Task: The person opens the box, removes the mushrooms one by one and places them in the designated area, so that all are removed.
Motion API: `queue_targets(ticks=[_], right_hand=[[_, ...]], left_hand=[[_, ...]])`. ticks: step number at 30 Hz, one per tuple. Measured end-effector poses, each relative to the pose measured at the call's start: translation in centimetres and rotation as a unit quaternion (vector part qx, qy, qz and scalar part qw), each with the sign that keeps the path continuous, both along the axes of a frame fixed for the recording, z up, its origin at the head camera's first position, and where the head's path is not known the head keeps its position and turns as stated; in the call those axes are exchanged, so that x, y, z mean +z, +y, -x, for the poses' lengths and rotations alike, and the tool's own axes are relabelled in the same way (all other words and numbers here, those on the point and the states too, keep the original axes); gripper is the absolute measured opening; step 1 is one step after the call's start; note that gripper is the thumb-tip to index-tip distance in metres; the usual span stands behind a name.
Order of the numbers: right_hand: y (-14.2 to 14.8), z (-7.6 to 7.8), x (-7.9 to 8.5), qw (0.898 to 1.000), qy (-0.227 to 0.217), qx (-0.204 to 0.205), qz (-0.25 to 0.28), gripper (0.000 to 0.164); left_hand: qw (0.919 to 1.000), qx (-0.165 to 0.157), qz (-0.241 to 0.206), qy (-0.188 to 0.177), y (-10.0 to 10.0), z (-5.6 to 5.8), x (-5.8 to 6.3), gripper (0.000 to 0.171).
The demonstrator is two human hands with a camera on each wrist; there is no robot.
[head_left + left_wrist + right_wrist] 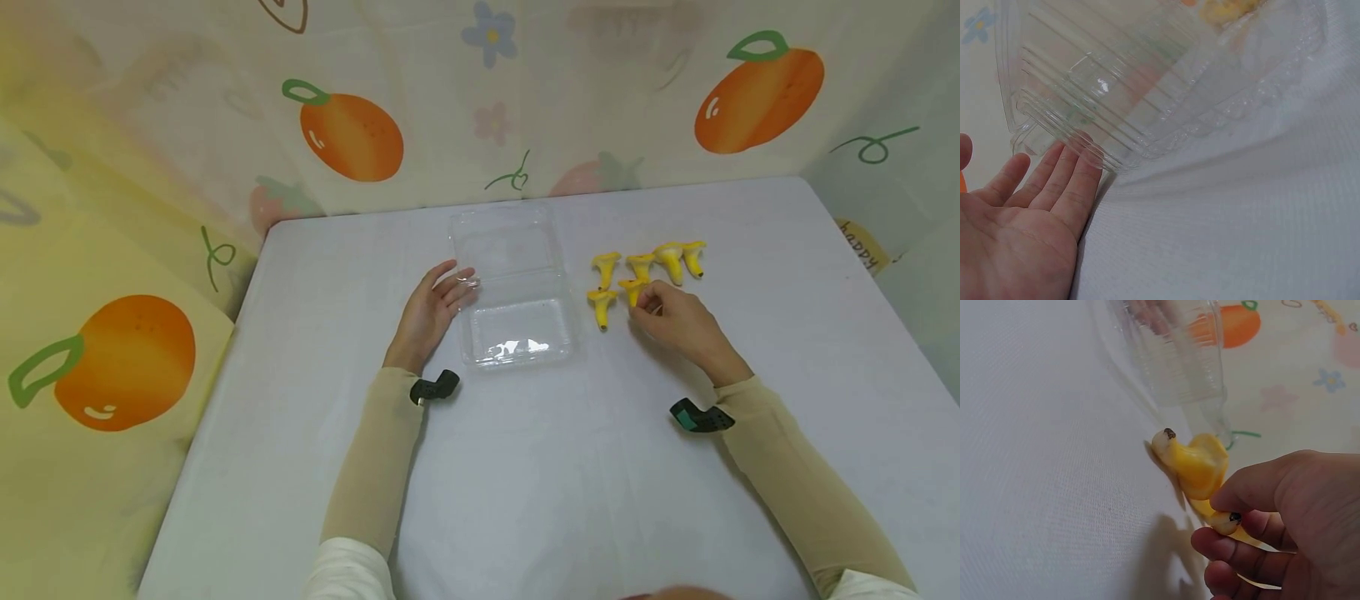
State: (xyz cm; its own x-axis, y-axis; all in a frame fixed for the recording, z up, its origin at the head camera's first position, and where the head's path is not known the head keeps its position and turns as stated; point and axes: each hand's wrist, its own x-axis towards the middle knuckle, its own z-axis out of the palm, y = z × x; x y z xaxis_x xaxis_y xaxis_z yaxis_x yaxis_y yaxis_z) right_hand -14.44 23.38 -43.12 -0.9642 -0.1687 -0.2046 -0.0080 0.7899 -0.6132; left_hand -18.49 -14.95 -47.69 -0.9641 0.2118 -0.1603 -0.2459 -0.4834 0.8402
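Note:
A clear plastic clamshell box (517, 329) lies unfolded on the table, its lid half (506, 242) toward the back. Against its left side, near the fold, rest the extended fingertips of my left hand (429, 318), palm turned up. In the left wrist view those fingers (1079, 187) touch the ribbed plastic edge. My right hand (682, 325) pinches a yellow trumpet-shaped mushroom (632, 289) by its stem between thumb and fingers; the dark stem tip (1234, 518) shows in the right wrist view. Beside it lies another yellow mushroom (602, 308), untouched.
Behind the right hand lie several more yellow mushrooms (670, 260) in a loose row, with one mushroom (606, 267) nearest the box. A white cloth covers the table (525, 483). A fruit-printed curtain (450, 100) hangs along the back edge and the left side.

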Motion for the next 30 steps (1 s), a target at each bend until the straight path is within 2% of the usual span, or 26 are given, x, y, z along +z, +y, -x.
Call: queue_targets(ticks=[20,30], right_hand=[[0.3,0.11,-0.46,1.0,-0.01,0.007,-0.01,0.023],[0.42,0.07,-0.33,0.999,-0.029,0.013,-0.014,0.029]], left_hand=[[1.0,-0.004,-0.005,0.004,0.07,-0.03,0.05,0.055],[1.0,-0.004,-0.004,0.003,-0.02,-0.1,0.14,0.055]])
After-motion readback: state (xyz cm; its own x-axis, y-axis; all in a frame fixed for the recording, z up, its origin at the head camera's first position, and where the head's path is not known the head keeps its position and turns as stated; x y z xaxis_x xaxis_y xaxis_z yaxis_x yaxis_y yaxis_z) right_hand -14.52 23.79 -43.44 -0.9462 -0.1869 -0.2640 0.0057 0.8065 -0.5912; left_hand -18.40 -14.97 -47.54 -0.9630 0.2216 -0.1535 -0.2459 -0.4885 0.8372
